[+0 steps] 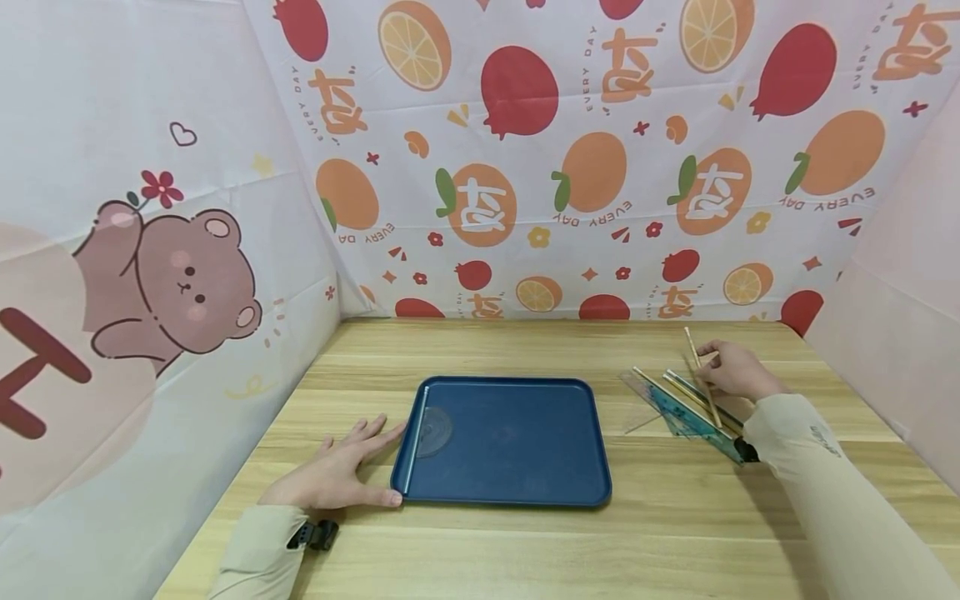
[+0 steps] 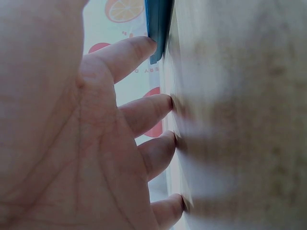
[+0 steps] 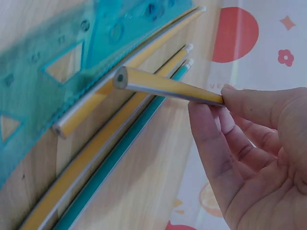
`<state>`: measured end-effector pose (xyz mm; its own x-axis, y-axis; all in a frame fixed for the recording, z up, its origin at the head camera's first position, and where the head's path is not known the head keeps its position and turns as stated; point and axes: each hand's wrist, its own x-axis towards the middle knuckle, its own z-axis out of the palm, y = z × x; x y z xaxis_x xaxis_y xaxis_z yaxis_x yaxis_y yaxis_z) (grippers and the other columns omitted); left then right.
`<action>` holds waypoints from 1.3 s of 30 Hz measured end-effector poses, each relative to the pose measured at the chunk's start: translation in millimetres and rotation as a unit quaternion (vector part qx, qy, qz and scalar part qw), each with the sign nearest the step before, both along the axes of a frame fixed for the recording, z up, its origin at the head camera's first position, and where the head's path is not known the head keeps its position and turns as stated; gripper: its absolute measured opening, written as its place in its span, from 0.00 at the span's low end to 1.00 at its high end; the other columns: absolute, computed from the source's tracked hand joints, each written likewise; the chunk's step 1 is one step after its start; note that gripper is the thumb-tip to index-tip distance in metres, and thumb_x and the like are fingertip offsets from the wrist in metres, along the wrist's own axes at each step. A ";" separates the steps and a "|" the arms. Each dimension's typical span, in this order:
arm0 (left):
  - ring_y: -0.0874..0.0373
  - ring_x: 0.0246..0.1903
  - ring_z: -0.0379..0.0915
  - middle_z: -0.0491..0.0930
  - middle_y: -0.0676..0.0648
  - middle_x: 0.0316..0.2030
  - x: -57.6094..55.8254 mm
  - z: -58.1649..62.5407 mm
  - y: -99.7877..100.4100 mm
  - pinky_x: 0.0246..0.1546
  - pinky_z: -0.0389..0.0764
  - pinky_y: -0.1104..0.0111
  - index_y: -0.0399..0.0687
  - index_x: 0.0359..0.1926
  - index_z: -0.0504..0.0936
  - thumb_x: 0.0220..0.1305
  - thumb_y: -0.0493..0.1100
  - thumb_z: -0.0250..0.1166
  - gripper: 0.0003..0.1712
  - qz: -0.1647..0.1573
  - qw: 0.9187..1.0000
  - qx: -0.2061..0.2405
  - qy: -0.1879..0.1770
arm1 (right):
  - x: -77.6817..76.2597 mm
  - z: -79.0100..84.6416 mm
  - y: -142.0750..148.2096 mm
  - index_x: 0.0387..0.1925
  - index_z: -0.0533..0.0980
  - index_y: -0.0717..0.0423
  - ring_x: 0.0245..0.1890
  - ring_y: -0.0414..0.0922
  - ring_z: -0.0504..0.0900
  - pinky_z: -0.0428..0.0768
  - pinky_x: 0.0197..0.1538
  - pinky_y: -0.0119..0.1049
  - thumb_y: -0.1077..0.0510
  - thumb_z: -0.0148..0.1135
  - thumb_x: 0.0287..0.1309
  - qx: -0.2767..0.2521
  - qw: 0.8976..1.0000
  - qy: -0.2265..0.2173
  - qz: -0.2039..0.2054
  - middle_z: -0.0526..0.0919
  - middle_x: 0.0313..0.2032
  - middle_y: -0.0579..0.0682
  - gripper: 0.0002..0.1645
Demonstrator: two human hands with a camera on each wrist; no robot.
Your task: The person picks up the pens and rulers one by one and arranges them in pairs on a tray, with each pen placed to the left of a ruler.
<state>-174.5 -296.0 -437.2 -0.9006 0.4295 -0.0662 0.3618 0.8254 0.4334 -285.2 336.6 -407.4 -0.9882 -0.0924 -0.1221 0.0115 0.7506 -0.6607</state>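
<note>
In the head view my right hand point(image 1: 735, 372) pinches a yellow pencil point(image 1: 710, 402) between thumb and fingers, raised over the stationery at the right. The right wrist view shows this pencil's point(image 3: 163, 85) unsharpened end facing the camera. Below it lie two more yellow pencils, a green pencil point(image 3: 102, 177) and a teal ruler point(image 3: 98, 50) with cut-out shapes. My left hand point(image 1: 337, 471) is spread at the left side of a blue tray point(image 1: 517, 450), thumb and index finger at its rim. Its other fingertips touch the table in the left wrist view.
Inside the tray, a slim pencil-like stick point(image 1: 417, 442) lies along the left wall beside a clear round disc point(image 1: 435, 432). A clear triangular ruler point(image 1: 637, 417) lies left of the pencils. Printed cloth point(image 1: 555, 250) hangs behind the wooden table point(image 1: 487, 550).
</note>
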 end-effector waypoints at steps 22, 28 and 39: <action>0.21 0.82 0.42 0.52 0.30 0.84 0.8 1.5 -0.4 0.66 0.44 0.14 0.60 0.85 0.61 0.53 0.71 0.80 0.64 0.001 1.000 0.007 -0.013 | 6.5 7.7 -38.5 0.77 0.56 0.77 0.36 0.46 0.88 0.92 0.43 0.44 0.62 0.60 0.77 -0.040 0.999 0.029 0.015 0.83 0.43 0.64 0.39; 0.21 0.82 0.43 0.53 0.29 0.84 1.8 3.5 0.3 0.66 0.44 0.14 0.59 0.85 0.61 0.53 0.71 0.80 0.64 0.001 1.000 0.006 -0.008 | 8.0 12.0 -47.5 0.79 0.55 0.74 0.36 0.44 0.88 0.92 0.44 0.44 0.61 0.61 0.77 -0.057 0.997 0.037 0.020 0.82 0.45 0.64 0.40; 0.21 0.82 0.42 0.53 0.30 0.84 1.5 2.6 0.2 0.67 0.44 0.15 0.60 0.85 0.61 0.53 0.71 0.80 0.64 0.006 1.000 0.002 -0.011 | 9.9 15.5 -59.8 0.81 0.54 0.72 0.39 0.45 0.88 0.92 0.44 0.40 0.61 0.60 0.78 -0.076 0.996 0.034 0.021 0.83 0.49 0.65 0.41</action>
<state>-173.0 -295.9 -434.6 -0.9045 0.4182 -0.0839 0.3416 0.8280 0.4447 -275.3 276.9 -391.9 -0.9885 -0.1464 -0.0372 -0.0661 0.6407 -0.7650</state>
